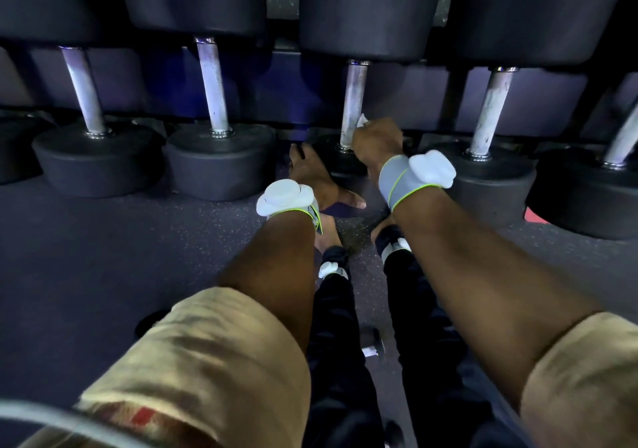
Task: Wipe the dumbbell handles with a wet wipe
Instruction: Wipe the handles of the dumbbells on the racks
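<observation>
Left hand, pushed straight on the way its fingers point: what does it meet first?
Probably the rack's dark panel, through the gap beside the dumbbell head that the left hand rests against; depth is unclear.

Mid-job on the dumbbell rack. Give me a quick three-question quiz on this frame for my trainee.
1. True or false: the right hand presses the wet wipe against a dumbbell handle.
2. The left hand: A) grips a handle; B) lies flat by that dumbbell's near head; C) holds a second wipe.
3. Fill in: counting visible handles from the picture's left, the wiped one is the ___.
Key: 1 true; 2 B; 3 third.
</observation>
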`<state>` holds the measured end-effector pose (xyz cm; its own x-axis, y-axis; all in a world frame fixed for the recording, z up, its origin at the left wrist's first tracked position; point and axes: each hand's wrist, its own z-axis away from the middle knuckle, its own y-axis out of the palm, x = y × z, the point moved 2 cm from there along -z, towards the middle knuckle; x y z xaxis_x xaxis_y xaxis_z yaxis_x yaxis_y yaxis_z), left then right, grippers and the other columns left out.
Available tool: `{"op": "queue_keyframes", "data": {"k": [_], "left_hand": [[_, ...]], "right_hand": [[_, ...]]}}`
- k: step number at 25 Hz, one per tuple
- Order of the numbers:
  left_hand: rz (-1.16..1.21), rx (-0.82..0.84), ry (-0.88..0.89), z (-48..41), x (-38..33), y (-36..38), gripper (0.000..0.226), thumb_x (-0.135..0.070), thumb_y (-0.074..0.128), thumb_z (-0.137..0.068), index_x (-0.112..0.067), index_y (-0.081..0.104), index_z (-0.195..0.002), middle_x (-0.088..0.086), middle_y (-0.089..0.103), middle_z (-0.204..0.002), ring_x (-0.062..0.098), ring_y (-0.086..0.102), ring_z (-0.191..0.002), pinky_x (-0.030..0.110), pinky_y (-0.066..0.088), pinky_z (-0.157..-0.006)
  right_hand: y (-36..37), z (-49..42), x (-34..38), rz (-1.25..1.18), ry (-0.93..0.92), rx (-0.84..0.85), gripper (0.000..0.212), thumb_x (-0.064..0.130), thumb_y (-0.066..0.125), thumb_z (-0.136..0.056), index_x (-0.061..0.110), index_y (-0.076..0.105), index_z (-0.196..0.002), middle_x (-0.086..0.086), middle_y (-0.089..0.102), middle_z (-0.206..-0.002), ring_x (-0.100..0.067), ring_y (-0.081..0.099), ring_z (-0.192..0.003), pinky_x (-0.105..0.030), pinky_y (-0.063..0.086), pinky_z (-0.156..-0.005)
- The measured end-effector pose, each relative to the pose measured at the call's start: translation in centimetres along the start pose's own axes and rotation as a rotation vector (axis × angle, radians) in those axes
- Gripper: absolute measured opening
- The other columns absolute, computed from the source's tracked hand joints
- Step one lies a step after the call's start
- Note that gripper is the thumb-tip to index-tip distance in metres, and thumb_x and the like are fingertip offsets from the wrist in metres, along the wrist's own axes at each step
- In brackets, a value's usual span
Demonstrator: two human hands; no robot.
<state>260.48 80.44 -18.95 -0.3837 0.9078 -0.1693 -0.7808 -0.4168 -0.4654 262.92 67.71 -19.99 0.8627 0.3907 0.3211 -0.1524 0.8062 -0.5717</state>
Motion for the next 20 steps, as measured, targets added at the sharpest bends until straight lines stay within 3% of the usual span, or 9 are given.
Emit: {"op": "queue_keyframes", "data": {"k": [4,6,10,14,17,20], "left_hand": [[0.0,-0.003,-0.019,0.0,-0.3,-0.1,0.156,-0.049,0.097,-0.036,-0.009,0.003,-0.154,0.009,-0.004,-0.163,0.029,0.015,-0.149,0.04,0.025,-0.117],[-0.011,-0.013,-0.02,0.0,-0.1,-0.1,0.154,-0.048,0.097,-0.036,-0.008,0.005,-0.154,0.01,-0.001,-0.163,0.029,0.017,-0.149,0.041,0.026,-0.117],[0.045,-0.024,0.015,-0.2,0.1,0.2,0.155,-0.045,0.098,-0.034,-0.006,0.007,-0.153,0.012,0.001,-0.162,0.029,0.017,-0.149,0.04,0.026,-0.118],[0.039,-0.019,-0.017,-0.1,-0.2,0.2,0.158,-0.047,0.097,-0.036,-0.007,0.001,-0.154,0.009,-0.002,-0.162,0.028,0.012,-0.149,0.04,0.022,-0.12],[0.047,-0.016,-0.003,-0.2,0.0,0.3,0.157,-0.046,0.097,-0.036,-0.008,0.002,-0.155,0.01,-0.001,-0.162,0.029,0.013,-0.149,0.041,0.023,-0.119],[0.041,-0.031,0.005,-0.4,0.2,0.2,0.161,-0.048,0.098,-0.03,-0.007,0.004,-0.154,0.011,0.001,-0.161,0.03,0.015,-0.149,0.038,0.024,-0.119]], "right_hand": [[-1.5,-1.6,4.4,-0.225,-0.002,-0.183,0.029,0.022,0.052,-0.092,0.003,0.066,-0.11,-0.017,0.067,-0.116,-0.035,0.06,-0.112,-0.034,0.044,-0.087],[-0.9,-0.2,4.6,-0.191,-0.059,-0.237,0.03,0.017,0.048,-0.094,0.006,0.064,-0.117,-0.018,0.066,-0.118,-0.038,0.057,-0.114,-0.035,0.038,-0.089],[-0.4,1.6,2.4,-0.025,-0.078,-0.181,0.033,0.016,0.045,-0.092,0.006,0.062,-0.118,-0.019,0.064,-0.12,-0.04,0.055,-0.115,-0.037,0.041,-0.092],[-1.2,-0.5,5.5,-0.239,-0.026,-0.216,0.03,0.015,0.049,-0.091,0.004,0.063,-0.115,-0.019,0.065,-0.12,-0.039,0.055,-0.114,-0.035,0.04,-0.088],[-1.2,-0.8,5.0,-0.241,-0.004,-0.203,0.031,0.014,0.048,-0.091,0.006,0.063,-0.117,-0.018,0.065,-0.121,-0.038,0.056,-0.115,-0.034,0.041,-0.089],[-1.5,-1.4,4.4,-0.341,-0.054,-0.209,0.029,0.016,0.051,-0.087,0.005,0.066,-0.108,-0.016,0.068,-0.112,-0.032,0.062,-0.102,-0.034,0.044,-0.084]]}}
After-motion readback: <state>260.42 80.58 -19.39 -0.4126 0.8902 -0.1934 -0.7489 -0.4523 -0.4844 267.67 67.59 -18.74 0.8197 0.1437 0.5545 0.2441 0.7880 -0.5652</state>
